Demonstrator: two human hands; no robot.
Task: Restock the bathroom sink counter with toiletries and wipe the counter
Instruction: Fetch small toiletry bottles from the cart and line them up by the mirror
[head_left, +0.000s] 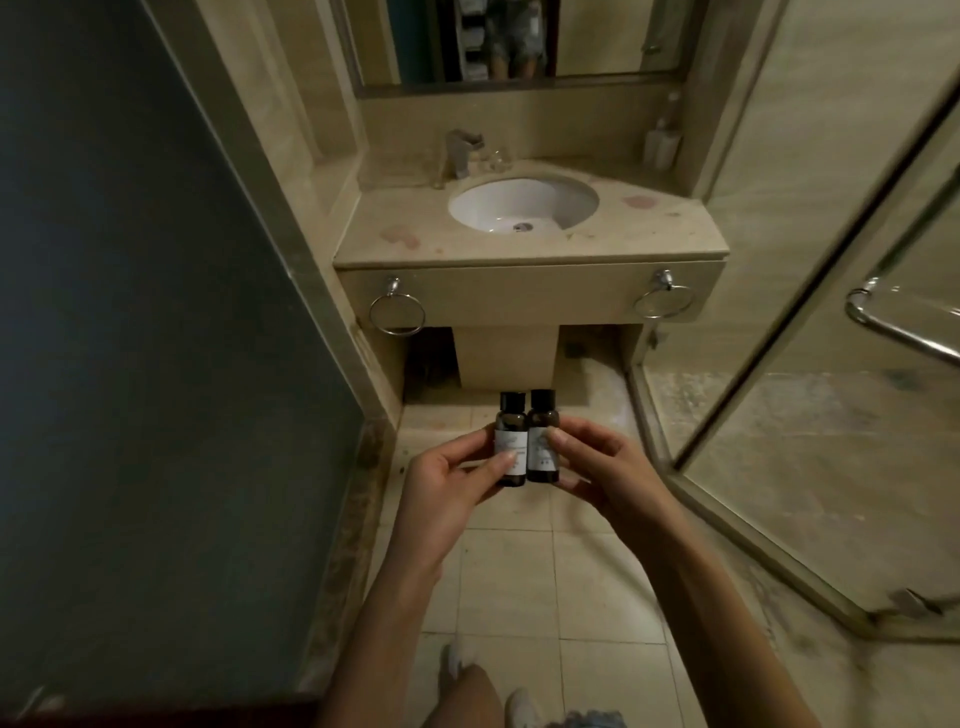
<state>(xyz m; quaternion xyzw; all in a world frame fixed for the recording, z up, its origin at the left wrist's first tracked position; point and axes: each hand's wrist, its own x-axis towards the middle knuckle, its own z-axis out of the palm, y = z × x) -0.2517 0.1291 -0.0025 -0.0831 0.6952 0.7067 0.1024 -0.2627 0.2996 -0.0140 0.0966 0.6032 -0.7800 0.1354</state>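
- Between me and the sink unit, well short of it and above the floor (519, 571), two small dark bottles are held upright side by side, touching. These are the left bottle (511, 441) and the right bottle (543, 436). Each has a black cap and a pale label I cannot read.
- My left hand (447, 480) pinches the left bottle, thumb across the label and fingers behind. My right hand (608, 467) pinches the right bottle the same way. The hands are close together, each clamped on its own bottle.
- Ahead lies the surface (670, 228), well apart from the bottles. Reddish stains (400, 236) mark it on both sides of the basin (519, 205), so I judge it not yet wiped.
- At the back left, the tap (462, 150) stands with what look like clear glasses (496, 156) just beside it, though they are too blurred to be sure.
- Risk: both grips are fingertip pinches on smooth round bottles. If a hand eases before the base sits flat, that bottle could drop to the tiles or roll into the basin.
- Risk: bottles set on the stains would block the wiping, and a cloth could tip them.
- Risk: when I reach toward the back, a wrist could clip the glasses.
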